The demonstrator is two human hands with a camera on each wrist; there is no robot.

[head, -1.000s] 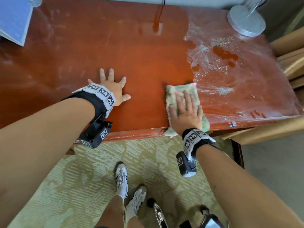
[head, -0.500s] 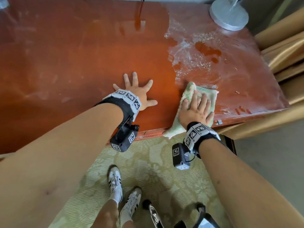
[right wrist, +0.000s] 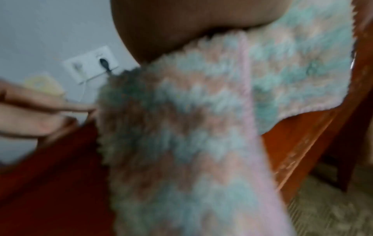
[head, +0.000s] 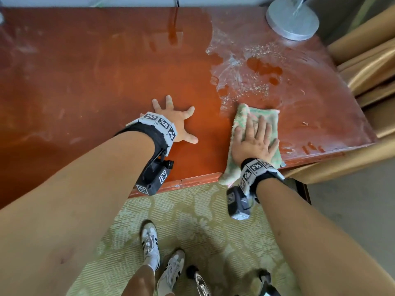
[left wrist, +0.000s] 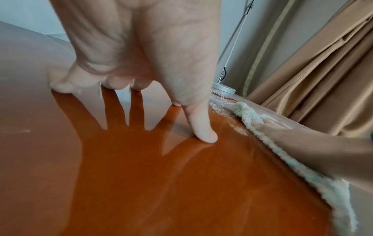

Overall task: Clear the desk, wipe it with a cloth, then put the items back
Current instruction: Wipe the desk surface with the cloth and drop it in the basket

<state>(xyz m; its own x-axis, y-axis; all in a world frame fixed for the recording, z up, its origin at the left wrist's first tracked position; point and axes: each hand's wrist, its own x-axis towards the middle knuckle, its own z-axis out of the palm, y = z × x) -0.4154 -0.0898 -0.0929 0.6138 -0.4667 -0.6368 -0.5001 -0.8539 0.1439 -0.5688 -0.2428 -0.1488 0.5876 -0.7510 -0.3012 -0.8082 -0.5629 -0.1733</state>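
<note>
The right hand (head: 254, 139) presses flat, fingers extended, on the cloth (head: 267, 116) at the worktop's (head: 106, 82) near edge. Wet residue (head: 245, 67) lies directly beyond its fingertips. The left hand (head: 177, 122) rests splayed, holding nothing.

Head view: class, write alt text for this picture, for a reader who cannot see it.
A person's right hand presses a green and pink cloth flat on a wet reddish desk, while the left hand rests spread beside it. A round silver lamp base stands at the far right corner.
</note>
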